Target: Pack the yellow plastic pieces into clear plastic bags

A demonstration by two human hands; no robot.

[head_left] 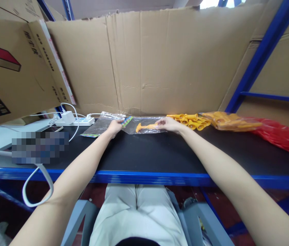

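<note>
My left hand (115, 127) is closed on the edge of a clear plastic bag (163, 120), beside its colourful printed strip (127, 121). An orange plastic piece (144, 127), with a T-shaped end to the left, lies at the bag; I cannot tell if it is inside or on top. Fingers of my right hand (171, 124) are closed around the right end of that piece and hide it. Under and left of my left hand lies another clear bag (95, 125) with a printed edge. Just right of my right hand is a pile of yellow cup-ended plastic pieces (192, 122).
Right of the pile lie a clear bag of yellow pieces (226, 120) and a red plastic bag (280, 135). A power strip (83, 121) with white cables and a phone (52, 129) are at left. Cardboard (160, 65) walls the back; a blue rail (149, 177) edges the black shelf.
</note>
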